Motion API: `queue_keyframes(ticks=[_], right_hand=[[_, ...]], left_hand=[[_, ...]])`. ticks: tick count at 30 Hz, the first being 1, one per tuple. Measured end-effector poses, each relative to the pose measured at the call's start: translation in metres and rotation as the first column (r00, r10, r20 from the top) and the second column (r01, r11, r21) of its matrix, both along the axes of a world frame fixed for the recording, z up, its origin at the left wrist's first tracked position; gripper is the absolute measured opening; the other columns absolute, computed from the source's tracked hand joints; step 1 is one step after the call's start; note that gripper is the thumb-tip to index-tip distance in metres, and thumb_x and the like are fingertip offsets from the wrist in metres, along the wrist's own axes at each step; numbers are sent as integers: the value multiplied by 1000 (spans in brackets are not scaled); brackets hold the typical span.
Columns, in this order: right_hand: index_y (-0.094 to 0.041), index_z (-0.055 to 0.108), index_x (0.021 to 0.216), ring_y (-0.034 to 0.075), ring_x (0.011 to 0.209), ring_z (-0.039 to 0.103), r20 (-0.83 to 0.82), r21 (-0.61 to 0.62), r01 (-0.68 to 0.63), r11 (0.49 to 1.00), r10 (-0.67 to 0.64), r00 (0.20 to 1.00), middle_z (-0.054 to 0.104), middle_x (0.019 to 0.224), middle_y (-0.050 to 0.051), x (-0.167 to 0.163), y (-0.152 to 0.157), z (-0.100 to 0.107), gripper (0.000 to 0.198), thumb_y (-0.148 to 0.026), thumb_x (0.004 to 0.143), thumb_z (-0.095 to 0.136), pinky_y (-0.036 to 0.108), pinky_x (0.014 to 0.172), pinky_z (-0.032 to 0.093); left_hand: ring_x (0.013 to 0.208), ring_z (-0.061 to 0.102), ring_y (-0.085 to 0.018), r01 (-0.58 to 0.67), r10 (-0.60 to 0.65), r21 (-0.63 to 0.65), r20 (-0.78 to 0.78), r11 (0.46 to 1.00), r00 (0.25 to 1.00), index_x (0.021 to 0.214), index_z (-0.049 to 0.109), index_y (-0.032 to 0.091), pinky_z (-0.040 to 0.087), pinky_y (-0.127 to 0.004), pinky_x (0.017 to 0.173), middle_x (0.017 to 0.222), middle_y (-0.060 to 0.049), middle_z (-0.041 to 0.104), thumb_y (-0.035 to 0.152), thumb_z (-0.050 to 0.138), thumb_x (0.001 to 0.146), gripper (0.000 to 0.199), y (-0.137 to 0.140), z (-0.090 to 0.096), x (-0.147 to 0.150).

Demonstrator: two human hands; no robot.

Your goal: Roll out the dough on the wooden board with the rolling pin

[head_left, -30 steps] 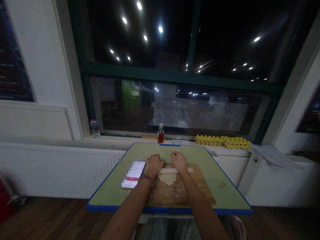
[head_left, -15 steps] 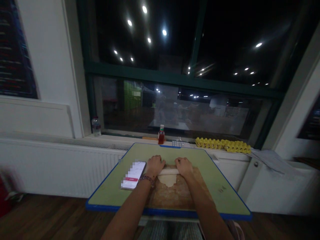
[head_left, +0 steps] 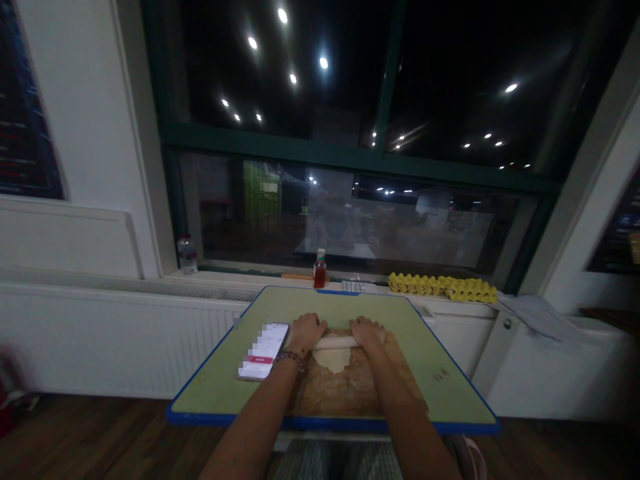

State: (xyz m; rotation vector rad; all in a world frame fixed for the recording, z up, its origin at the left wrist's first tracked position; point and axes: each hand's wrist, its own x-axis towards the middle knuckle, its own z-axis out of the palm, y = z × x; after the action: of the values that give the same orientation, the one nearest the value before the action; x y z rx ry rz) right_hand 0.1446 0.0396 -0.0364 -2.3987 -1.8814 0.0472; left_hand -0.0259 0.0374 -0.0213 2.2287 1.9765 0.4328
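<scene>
A pale rolling pin [head_left: 337, 342] lies crosswise on a thin, ragged-edged sheet of dough [head_left: 334, 361]. Beneath the dough is a brown wooden board [head_left: 345, 395]. My left hand [head_left: 306, 331] curls over the pin's left end, a beaded bracelet [head_left: 290, 358] on that wrist. At the other end my right hand [head_left: 369, 331] is closed over the pin, its fingers bent. Both pin ends are hidden under the hands. Just left of my left hand lies a phone [head_left: 263, 350] with its screen lit.
The small green table [head_left: 450, 393] has a blue edge. Beyond it, the windowsill holds a bottle of red liquid [head_left: 320, 270], a clear bottle [head_left: 187, 255] and yellow egg trays [head_left: 443, 287]. A white radiator [head_left: 100, 340] stands to the left.
The view has shifted slightly. Both hands keep their hold on the rolling pin, and a little more dough shows on its far side.
</scene>
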Motion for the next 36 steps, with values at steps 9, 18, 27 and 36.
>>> queue_keyframes(ticks=[9, 18, 27, 36], right_hand=[[-24, 70, 110, 30, 108, 63, 7, 39, -82, 996, 82, 997, 69, 117, 12, -4, -10, 7, 42, -28, 92, 32, 58, 101, 30], [-18, 68, 113, 23, 106, 64, 129, 23, -261, 965, 256, 958, 69, 117, 12, 1, -29, 5, 41, -24, 93, 33, 33, 90, 45], [-19, 63, 125, 30, 135, 40, 161, 217, -267, 939, 235, 959, 58, 134, 14, 1, -63, -6, 46, -29, 99, 28, 56, 114, 6], [-24, 61, 127, 32, 135, 37, 87, 77, -269, 960, 263, 961, 58, 135, 10, 1, -42, 4, 43, -22, 95, 33, 57, 111, 13]], left_hand=[[101, 67, -25, -1, 1, -12, 8, 1000, 1000, 96, 71, 17, 47, -32, 83, 109, -13, 73, 39, 42, 86, 37, -1, 2, 0], [109, 59, -31, 92, -83, 44, -181, 995, 980, 103, 70, 17, 42, -44, 92, 115, -15, 69, 41, 38, 89, 42, -11, 4, 3], [126, 48, -32, 207, -205, 19, -81, 978, 975, 115, 62, 26, 11, -63, 112, 127, -8, 64, 66, 37, 86, 56, -22, -9, -5], [129, 46, -32, 37, -24, 123, -109, 992, 994, 127, 56, 21, 10, -57, 115, 131, -14, 61, 58, 42, 87, 56, 5, -8, 2]])
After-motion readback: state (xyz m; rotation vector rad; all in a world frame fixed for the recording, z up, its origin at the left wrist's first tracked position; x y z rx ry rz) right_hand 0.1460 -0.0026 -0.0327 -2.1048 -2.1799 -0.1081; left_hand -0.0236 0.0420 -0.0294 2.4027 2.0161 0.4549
